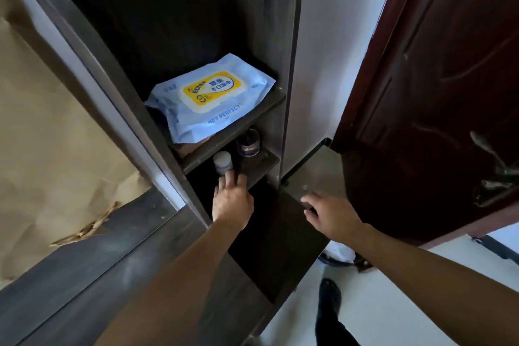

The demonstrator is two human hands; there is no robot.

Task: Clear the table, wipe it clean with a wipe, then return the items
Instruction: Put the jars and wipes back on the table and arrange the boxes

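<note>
While the fingers (pixel 230 178) of the left hand (pixel 233 201) stretch out straight & loose, their tips touch the foot of a white bottle (pixel 222 161) but don't wrap round it. That bottle stands up on the low shelf (pixel 261 163), w/ a clear jar (pixel 247 142) just beside it, further back. The right hand (pixel 332 213) lies at the far edge of a dark board (pixel 275 236), fingers bent; can't tell if they grip it. One shelf up lies the wipes pack (pixel 210 95), blue w/ a yellow lid, flat, its front end poking over the shelf edge. Left of the shelves is the dark table (pixel 84 275) w/ brown paper (pixel 42 121) behind it. A red-brown door (pixel 435 64) is on the right.
</note>
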